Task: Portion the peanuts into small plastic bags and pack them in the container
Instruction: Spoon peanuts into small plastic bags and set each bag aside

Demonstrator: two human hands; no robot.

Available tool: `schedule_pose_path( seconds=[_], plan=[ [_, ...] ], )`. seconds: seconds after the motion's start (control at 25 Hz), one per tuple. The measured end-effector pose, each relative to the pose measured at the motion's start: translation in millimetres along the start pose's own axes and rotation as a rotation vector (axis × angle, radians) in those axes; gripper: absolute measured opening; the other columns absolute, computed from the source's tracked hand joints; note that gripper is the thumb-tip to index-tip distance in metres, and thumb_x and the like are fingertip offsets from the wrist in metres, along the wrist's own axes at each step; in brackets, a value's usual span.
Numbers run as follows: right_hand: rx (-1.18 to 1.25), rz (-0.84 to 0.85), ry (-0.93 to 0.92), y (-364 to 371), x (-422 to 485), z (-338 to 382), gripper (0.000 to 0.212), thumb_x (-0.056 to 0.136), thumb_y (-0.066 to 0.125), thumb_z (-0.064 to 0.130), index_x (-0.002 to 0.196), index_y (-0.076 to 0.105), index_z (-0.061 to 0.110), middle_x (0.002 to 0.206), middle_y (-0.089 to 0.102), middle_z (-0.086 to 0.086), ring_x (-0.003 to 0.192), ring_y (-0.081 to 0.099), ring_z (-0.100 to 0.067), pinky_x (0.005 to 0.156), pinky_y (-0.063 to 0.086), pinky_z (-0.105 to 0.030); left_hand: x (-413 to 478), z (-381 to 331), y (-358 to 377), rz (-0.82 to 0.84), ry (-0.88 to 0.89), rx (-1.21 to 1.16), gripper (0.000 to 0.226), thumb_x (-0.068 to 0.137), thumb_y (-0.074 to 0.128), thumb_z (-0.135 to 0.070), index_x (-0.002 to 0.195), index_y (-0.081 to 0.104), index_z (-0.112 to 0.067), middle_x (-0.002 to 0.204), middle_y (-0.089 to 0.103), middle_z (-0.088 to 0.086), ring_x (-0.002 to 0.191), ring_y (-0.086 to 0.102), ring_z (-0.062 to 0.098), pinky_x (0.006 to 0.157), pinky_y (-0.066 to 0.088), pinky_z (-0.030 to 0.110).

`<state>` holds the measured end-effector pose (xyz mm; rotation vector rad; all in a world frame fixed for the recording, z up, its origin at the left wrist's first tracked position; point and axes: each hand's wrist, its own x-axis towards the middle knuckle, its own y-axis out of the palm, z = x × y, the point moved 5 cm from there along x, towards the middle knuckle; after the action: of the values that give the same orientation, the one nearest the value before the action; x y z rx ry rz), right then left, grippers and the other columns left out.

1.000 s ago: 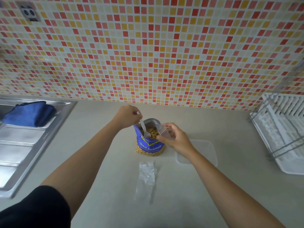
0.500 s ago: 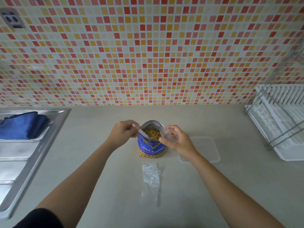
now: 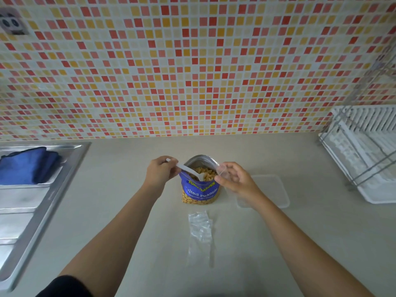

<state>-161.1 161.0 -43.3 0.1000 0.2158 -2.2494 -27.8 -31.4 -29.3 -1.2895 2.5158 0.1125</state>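
Left hand (image 3: 160, 171): fingers curled round the handle of a white plastic spoon (image 3: 189, 170), bowl end down in the peanuts (image 3: 209, 174)
Peanut pouch (image 3: 200, 190): blue, standing upright mid-counter, top open
Right hand (image 3: 236, 182): pinching a small clear bag (image 3: 222, 169) right at the pouch's rim
Spare bags (image 3: 200, 234): lying flat on the counter (image 3: 120, 168), just in front of the pouch
Container (image 3: 273, 189): clear, just right of the pouch, partly behind the right wrist
Off to the sides: sink (image 3: 42, 200) with a blue cloth (image 3: 27, 166) on the left, white dish rack (image 3: 364, 151) on the right
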Motion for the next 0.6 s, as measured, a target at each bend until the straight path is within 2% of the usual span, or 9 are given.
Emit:
schedule_pose_path(
  seconds=[0.12,0.24,0.32,0.48,0.6],
  plan=[
    [0.002,-0.027,0.001,-4,0,0,0.047,0.058,0.078,0.044,0.099,0.056,0.035,0.115,0.064,0.005,0.107,0.061,-0.012,0.081,0.046,-0.022,5,3,-3,-0.045,-0.059,-0.093,0.012,0.089,0.052,-0.005,0.087,0.062,0.000,0.079,0.060,0.015,0.072,0.060,0.019,0.070,0.053,0.027],
    [-0.133,-0.118,-0.025,-12,1,10,0.047,0.062,0.080,0.043,0.101,0.056,0.038,0.112,0.061,0.011,0.107,0.057,-0.009,0.083,0.044,-0.020,11,5,-9,-0.101,-0.094,-0.173,0.015,0.090,0.050,-0.005,0.096,0.060,0.003,0.077,0.059,0.012,0.072,0.059,0.019,0.072,0.052,0.026],
    [-0.285,-0.154,-0.087,-15,2,22,0.049,0.065,0.081,0.039,0.107,0.057,0.032,0.110,0.061,0.012,0.103,0.055,-0.007,0.082,0.043,-0.018,15,7,-13,-0.112,-0.105,-0.197,0.016,0.090,0.049,-0.004,0.098,0.060,0.003,0.077,0.059,0.012,0.071,0.058,0.019,0.070,0.051,0.025],
    [-0.647,-0.179,-0.216,-5,5,42,0.055,0.064,0.080,0.042,0.112,0.059,0.026,0.110,0.063,0.010,0.098,0.058,-0.008,0.083,0.046,-0.025,22,-7,-20,-0.143,-0.079,-0.211,0.014,0.089,0.049,-0.004,0.096,0.059,0.002,0.071,0.057,0.011,0.063,0.056,0.017,0.060,0.049,0.021],
    [-0.747,-0.214,-0.262,6,11,49,0.054,0.064,0.077,0.044,0.111,0.059,0.027,0.109,0.065,0.009,0.098,0.060,-0.013,0.084,0.048,-0.030,26,-32,-25,-0.138,-0.021,-0.225,0.015,0.089,0.048,-0.004,0.099,0.058,0.001,0.070,0.056,0.010,0.060,0.054,0.016,0.054,0.047,0.020]
  ],
)
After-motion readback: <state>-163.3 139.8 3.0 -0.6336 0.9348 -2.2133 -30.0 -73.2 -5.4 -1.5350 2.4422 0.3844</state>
